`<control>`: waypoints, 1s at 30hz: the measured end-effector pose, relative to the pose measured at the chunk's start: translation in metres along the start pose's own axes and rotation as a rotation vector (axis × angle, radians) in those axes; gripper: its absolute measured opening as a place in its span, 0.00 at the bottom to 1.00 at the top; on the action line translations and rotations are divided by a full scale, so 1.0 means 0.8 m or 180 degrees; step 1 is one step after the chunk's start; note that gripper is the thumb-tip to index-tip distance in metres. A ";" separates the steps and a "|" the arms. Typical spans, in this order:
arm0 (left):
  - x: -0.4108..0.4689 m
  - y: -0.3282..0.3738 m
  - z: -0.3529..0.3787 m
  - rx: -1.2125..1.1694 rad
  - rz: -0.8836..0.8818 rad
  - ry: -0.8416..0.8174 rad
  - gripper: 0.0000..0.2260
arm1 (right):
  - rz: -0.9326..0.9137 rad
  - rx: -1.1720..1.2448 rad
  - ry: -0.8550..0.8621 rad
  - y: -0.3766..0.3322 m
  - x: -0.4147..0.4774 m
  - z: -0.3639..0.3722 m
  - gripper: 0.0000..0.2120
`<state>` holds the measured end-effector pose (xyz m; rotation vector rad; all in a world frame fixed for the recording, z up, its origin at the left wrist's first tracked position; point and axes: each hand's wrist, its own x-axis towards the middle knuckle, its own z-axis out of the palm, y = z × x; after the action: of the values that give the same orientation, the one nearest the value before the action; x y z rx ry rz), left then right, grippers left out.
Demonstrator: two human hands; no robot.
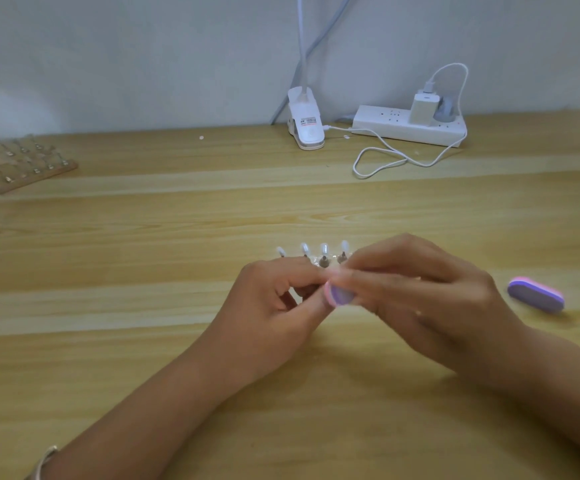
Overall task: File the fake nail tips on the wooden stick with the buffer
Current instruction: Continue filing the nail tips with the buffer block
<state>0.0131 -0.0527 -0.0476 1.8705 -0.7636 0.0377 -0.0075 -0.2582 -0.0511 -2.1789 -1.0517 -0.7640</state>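
Hands touching: left [274, 306] grips tips [323, 251], right [430, 306] buffer [339, 295]

Your left forearm [164, 393] and right forearm [558, 372] come in bare from the bottom edge and converge mid-frame, with the 2 hands meeting at the fingertips. Your left hand [274, 303] has its fingers curled, thumb and forefinger pinching the stick of nail tips [323, 261]. Your right hand [420, 299] is knuckles-up and slightly blurred, fingers wrapped round the buffer [338, 295], with 1 end poking out against the left thumb.
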 end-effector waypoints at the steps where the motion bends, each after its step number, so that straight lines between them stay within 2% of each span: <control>1: 0.001 0.000 0.000 -0.0133 -0.0107 -0.0013 0.08 | 0.0106 -0.0038 0.0052 0.004 0.001 -0.004 0.11; 3: 0.001 -0.001 0.000 -0.0348 -0.0231 -0.0068 0.08 | 0.0228 -0.0059 0.0123 0.006 0.002 -0.006 0.11; 7: 0.001 0.001 -0.002 -0.0573 -0.0213 -0.0141 0.07 | 0.0024 0.0009 0.0059 -0.003 0.000 -0.001 0.11; 11: 0.000 -0.001 -0.001 -0.0664 -0.0402 -0.0193 0.09 | 0.0334 -0.0040 0.0156 0.006 0.002 -0.007 0.12; 14: 0.000 0.001 -0.001 -0.0813 -0.0453 -0.0267 0.09 | 0.0136 0.0015 0.0077 -0.002 0.001 0.000 0.12; 19: 0.001 0.002 0.001 -0.0830 -0.0607 -0.0287 0.10 | 0.0346 -0.0063 0.0136 0.006 0.001 -0.007 0.12; 23: 0.002 0.004 0.000 -0.0879 -0.0533 -0.0257 0.12 | 0.0077 0.0030 0.0085 -0.007 0.000 0.001 0.10; 27: 0.003 0.003 0.002 -0.0864 -0.0619 -0.0280 0.10 | 0.0373 -0.0140 0.0178 0.007 0.001 -0.007 0.11; 30: 0.003 0.005 0.002 -0.1021 -0.0634 -0.0240 0.10 | 0.0232 -0.0008 0.0217 -0.003 0.000 0.001 0.10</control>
<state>0.0125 -0.0557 -0.0441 1.6380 -0.5917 -0.2685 -0.0094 -0.2564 -0.0505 -2.1652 -0.9325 -0.8009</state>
